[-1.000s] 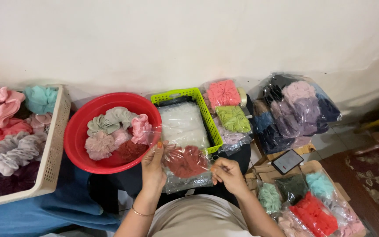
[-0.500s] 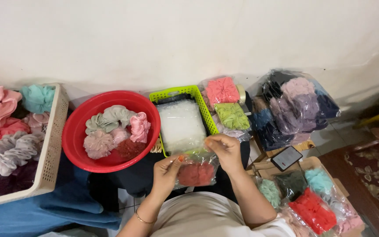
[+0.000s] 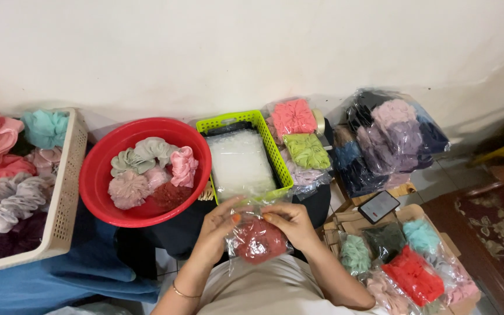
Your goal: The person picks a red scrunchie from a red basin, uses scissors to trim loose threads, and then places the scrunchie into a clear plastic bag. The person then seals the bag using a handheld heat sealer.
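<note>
**Red scrunchie goes into its bag**

Low in the middle of the frame, the left hand and right hand pinch the top of a clear bag with a dark red scrunchie already inside. Unbagged scrunchies wait in the red bowl, left of centre; packed ones pile lower right.

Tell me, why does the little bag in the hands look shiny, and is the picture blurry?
Head view: the clear bag held by the left hand and right hand catches soft light, giving faint glare; the red bowl gleams at its rim; everything looks fairly sharp, edges slightly bent.
</note>
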